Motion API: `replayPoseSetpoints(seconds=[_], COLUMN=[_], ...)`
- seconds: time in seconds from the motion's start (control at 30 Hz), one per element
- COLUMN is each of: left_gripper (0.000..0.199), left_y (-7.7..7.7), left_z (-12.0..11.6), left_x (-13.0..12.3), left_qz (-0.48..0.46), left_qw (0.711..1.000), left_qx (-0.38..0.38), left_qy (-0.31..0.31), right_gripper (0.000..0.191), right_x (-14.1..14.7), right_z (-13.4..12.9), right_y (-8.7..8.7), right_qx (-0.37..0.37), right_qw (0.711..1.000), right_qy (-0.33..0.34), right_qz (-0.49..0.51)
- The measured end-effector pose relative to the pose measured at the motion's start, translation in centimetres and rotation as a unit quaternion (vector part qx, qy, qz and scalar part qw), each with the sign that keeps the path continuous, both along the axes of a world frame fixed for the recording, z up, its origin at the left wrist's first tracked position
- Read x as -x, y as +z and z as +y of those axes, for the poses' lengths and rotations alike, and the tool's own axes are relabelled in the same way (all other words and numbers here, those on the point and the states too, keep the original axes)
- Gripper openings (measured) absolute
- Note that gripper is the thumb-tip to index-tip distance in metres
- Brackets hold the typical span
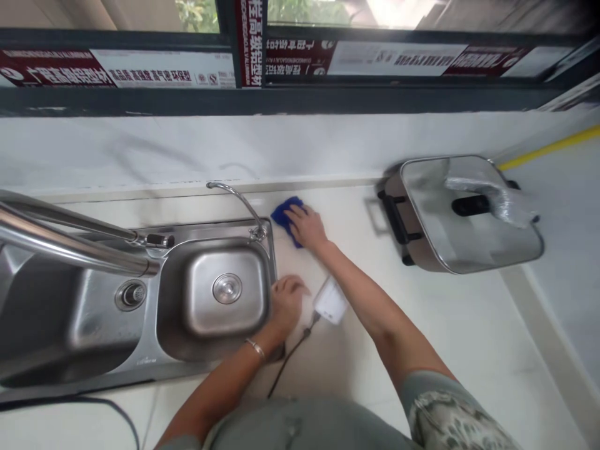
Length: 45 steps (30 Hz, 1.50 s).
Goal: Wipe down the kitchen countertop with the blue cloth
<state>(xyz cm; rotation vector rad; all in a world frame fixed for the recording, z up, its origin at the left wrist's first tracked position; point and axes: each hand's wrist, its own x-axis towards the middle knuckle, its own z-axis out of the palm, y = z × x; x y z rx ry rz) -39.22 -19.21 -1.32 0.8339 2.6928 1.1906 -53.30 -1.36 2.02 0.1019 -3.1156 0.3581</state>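
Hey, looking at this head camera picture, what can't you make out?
All in the head view:
Blue cloth: the part beneath your right hand is covered.
White box: its far end is hidden by your right forearm.
Thin cord: its near end disappears behind your shirt.
Left sink bowl: cut off by the left edge.
Lettering on the sink's front rim: too small to read.

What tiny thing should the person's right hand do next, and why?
Maybe slide the cloth a little way toward the pan. The right hand already rests on it, fingers spread, and counter lies between it and the pan. Going that way seems safer than pulling back, because a white box with a cord is near the forearm.
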Motion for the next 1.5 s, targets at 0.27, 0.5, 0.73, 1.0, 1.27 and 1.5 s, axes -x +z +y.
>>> replayPoseSetpoints(seconds=[0.27, 0.5, 0.73, 1.0, 1.27, 1.5], left_gripper=[0.032, 0.035, 0.032, 0.033, 0.036, 0.032], left_y=[-0.6, -0.8, -0.3, -1.0, -1.7, -1.7], left_z=[-0.3, -0.3, -0.4, -0.4, -0.5, -0.3], left_x=[-0.3, -0.2, -0.1, -0.3, -0.1, 0.2], left_qz=[0.030, -0.017, -0.052, -0.031, -0.018, -0.087], left_qw=[0.997, 0.997, 0.997, 0.996, 0.995, 0.964], left_qx=[-0.065, -0.070, -0.050, -0.080, -0.098, -0.247], left_qy=[-0.028, -0.022, -0.040, -0.038, -0.026, 0.043], right_gripper=[0.044, 0.047, 0.049, 0.048, 0.047, 0.049], right_x=[-8.4, -3.7, 2.5, 8.7, 3.2, -4.8], right_z=[0.4, 9.0, 5.8, -5.9, 0.9, -3.1], right_y=[-0.5, -1.4, -1.6, -0.8, -0.1, 0.9], right_qx=[0.066, -0.001, -0.008, 0.037, 0.006, -0.034], right_qw=[0.981, 0.997, 0.996, 0.995, 0.999, 0.992], right_qy=[0.180, -0.066, -0.080, 0.082, -0.048, -0.118], right_qz=[-0.024, 0.040, 0.025, -0.036, -0.009, -0.034])
